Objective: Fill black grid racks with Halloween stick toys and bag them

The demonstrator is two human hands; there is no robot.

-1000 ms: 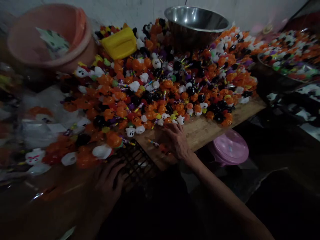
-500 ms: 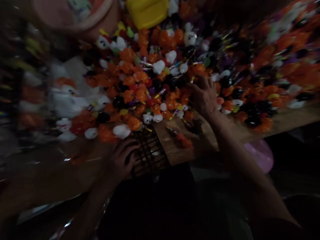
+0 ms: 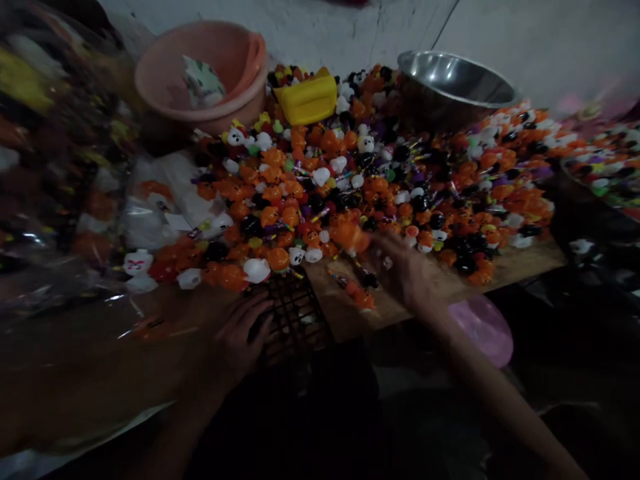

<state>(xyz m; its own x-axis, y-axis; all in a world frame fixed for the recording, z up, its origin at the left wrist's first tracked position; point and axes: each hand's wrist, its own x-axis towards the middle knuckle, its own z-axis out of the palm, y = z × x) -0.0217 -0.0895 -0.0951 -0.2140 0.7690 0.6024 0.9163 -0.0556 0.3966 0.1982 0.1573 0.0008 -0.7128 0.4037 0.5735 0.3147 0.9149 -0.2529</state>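
Note:
A blurred orange plastic pumpkin-like figure (image 3: 350,237) is at the fingertips of my right hand (image 3: 405,270), which is closed on it above the front of the pile. My left hand (image 3: 243,333) lies at the left side of a black grid (image 3: 295,320), its fingers loosely bent and the thumb apart; a dark patch shows between them. Beyond both hands spreads a heap of small orange, black and white figures (image 3: 273,193), some with striped shiny sticks. A few loose orange pieces (image 3: 363,297) lie on the brown board (image 3: 345,320) between my hands.
Behind the heap stand a pink basin (image 3: 200,117), a yellow plastic container (image 3: 307,100) and a steel bowl (image 3: 455,80). Clear bags of figures (image 3: 100,200) crowd the left. A pink round object (image 3: 483,330) is below the board's front edge.
My right hand has drawn back from the heap toward me, now with an orange figure at its fingers. The view has tilted up, showing the wall and steel bowl. My left hand stays by the grid.

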